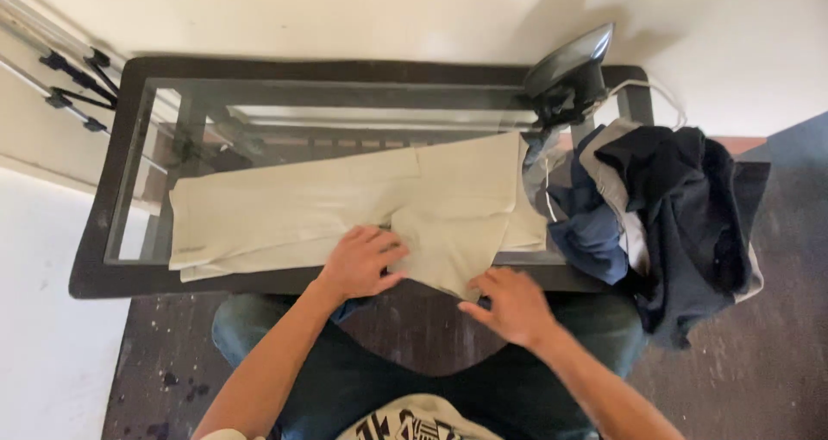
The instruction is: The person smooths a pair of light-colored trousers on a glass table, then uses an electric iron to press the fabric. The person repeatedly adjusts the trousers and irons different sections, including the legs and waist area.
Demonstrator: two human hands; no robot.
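A pair of beige trousers (345, 207) lies spread flat across a glass worktop (121, 172) with a dark frame, the legs running out to the person's left and the waist end toward the right. The left hand (360, 261) rests palm down on the cloth near the worktop's front edge, fingers spread and flat, pressing on the fabric and gripping nothing. The right hand (515, 304) sits just past the front edge, open with its fingers fanned; the fingertips touch the lowest corner of the trousers where a folded flap hangs over the edge. It pinches nothing that can be seen. Between the two hands the fabric forms a pointed flap, so the trousers lie under the left hand and just ahead of the right.

At the far right corner of the worktop an iron (569, 78) stands upright on its heel, its cord trailing off to the right. Beside it, to the right of the trousers, a heap of dark clothes (681, 216) drapes over the worktop's end, touching the trousers' waist.
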